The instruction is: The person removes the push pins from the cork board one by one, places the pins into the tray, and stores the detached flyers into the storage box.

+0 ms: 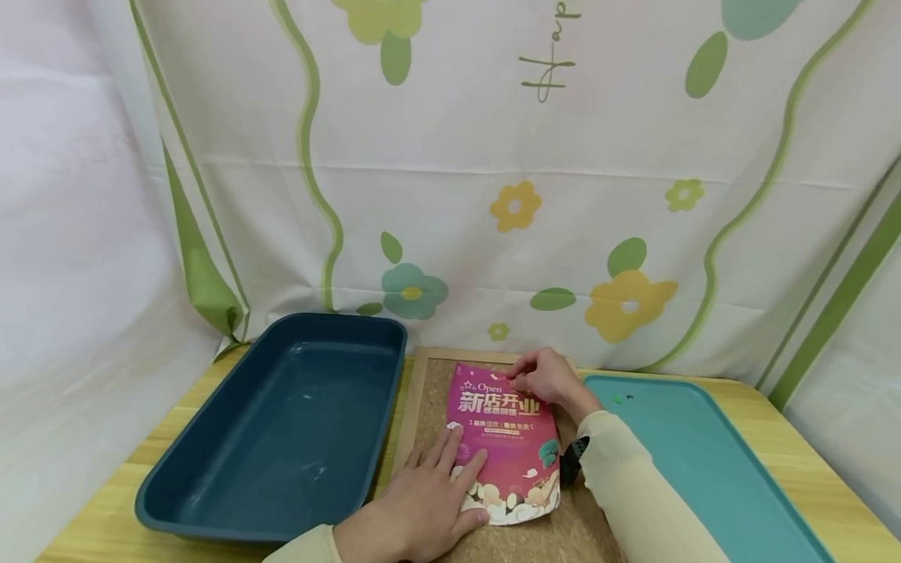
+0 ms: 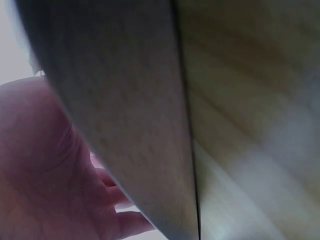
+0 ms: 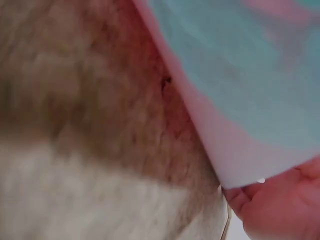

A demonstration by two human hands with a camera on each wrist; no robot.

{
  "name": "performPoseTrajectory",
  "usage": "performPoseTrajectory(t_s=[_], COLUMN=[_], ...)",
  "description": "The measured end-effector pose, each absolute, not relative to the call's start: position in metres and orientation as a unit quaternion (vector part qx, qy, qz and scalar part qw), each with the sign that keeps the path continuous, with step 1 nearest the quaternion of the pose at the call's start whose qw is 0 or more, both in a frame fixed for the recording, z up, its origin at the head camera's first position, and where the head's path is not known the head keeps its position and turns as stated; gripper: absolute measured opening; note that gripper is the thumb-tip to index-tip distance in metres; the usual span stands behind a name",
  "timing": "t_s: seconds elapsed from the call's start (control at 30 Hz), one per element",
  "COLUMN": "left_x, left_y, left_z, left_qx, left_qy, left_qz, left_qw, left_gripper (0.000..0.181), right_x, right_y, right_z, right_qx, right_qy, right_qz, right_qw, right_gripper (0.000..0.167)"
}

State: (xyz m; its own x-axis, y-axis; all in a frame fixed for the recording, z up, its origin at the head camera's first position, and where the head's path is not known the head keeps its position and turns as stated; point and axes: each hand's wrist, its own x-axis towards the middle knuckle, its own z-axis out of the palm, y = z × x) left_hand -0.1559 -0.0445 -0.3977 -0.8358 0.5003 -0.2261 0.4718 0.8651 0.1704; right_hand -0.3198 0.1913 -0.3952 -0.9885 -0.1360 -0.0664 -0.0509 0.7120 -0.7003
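Note:
A magenta printed flyer (image 1: 503,461) lies on a wood-framed cork board (image 1: 429,391), its lower right edge lifted a little. My left hand (image 1: 425,496) is spread over the flyer's lower left side, fingers extended and touching it. At the flyer's upper right, my right hand (image 1: 549,379) has its fingers curled with the tips together on the paper; whether something small is between them cannot be made out. The right wrist view shows the flyer's edge (image 3: 215,130) standing off the cork (image 3: 100,100), and part of the right hand (image 3: 285,205). The left palm (image 2: 45,165) shows beside the board's frame (image 2: 130,110).
A deep dark blue tray (image 1: 281,438) stands left of the board. On the right lies a shallow teal tray (image 1: 697,453) with a small green piece (image 1: 617,399) and a tiny dark one near its far left corner. A patterned cloth (image 1: 450,203) hangs behind the wooden table (image 1: 831,477).

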Motion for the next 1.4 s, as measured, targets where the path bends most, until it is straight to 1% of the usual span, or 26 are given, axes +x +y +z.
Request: performPoseTrajectory(t_s=[0.53, 1.13, 1.4], left_x=[-0.155, -0.155, -0.154], left_y=[-0.046, -0.044, -0.045], left_z=[-0.400, -0.397, -0.399], left_qx=[0.255, 0.261, 0.263], left_qy=[0.957, 0.957, 0.957], left_qz=[0.049, 0.043, 0.042], left_qw=[0.127, 0.120, 0.118], left_gripper=[0.075, 0.074, 0.073], right_x=[-0.317, -0.319, -0.321], right_y=[0.178, 0.185, 0.187], right_z=[-0.392, -0.393, -0.394], right_qx=[-0.009, -0.006, -0.022], right_qy=[0.925, 0.919, 0.920], right_qz=[-0.376, -0.389, -0.387], right_qw=[0.060, 0.063, 0.067], right_gripper=[0.006, 0.006, 0.007])
